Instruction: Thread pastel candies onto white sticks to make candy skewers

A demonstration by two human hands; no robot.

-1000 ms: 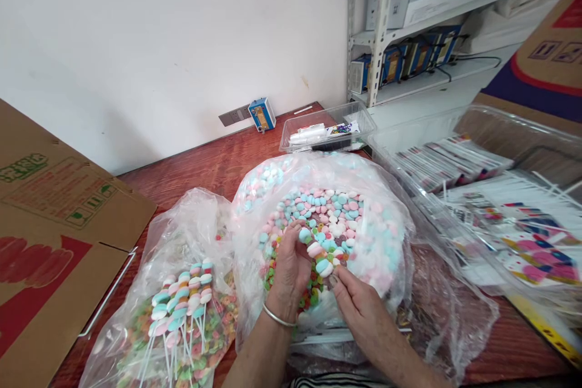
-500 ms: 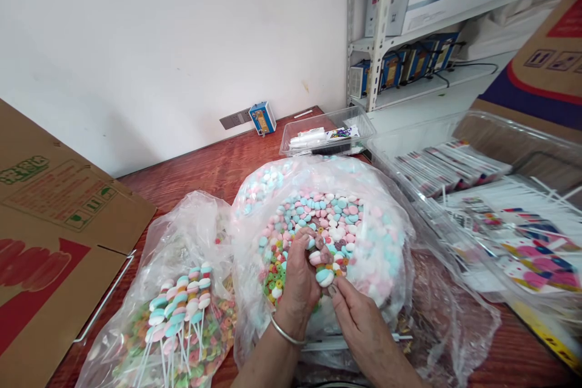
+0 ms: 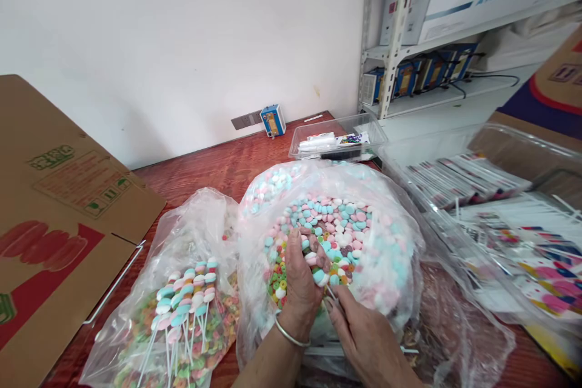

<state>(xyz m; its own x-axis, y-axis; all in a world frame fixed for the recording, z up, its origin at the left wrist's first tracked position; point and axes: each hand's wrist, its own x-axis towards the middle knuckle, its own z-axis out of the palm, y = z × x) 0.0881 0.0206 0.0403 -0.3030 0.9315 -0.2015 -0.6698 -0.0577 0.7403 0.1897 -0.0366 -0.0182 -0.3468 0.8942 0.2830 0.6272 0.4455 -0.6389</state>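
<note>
As held, candy skewer [image 3: 320, 267] pink, blue, white

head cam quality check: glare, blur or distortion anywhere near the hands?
Head view: even daylight, no hard shadows. Sheen on the clear candy bag veils the sweets along its sides. Left hand and right hand are sharp. Wide-angle bend tilts the shelf rack and stretches the tray at right.
</note>
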